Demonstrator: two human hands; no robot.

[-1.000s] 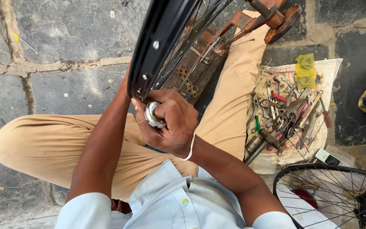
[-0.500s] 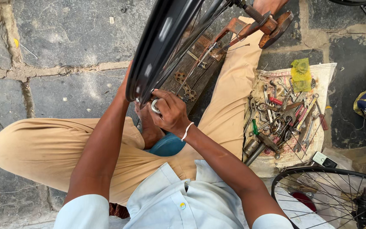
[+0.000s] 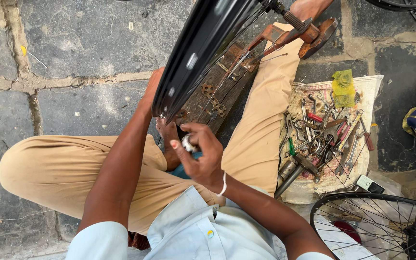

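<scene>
The right hand [image 3: 199,155] curls its fingers round a small round silver tool [image 3: 188,143] just under the black wheel rim [image 3: 196,53]. The left hand [image 3: 151,91] grips the rim's outer edge. Grey stone paving [image 3: 73,53] lies beneath; a cloth of tools [image 3: 326,132] sits alongside.

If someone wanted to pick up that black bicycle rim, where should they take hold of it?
Probably at the near, lower edge of the black rim, coming from the left side, where the left hand already rests against it. The rim stands tilted on edge in the wooden stand, its outer band bare there, while spokes crowd the right face.
</scene>
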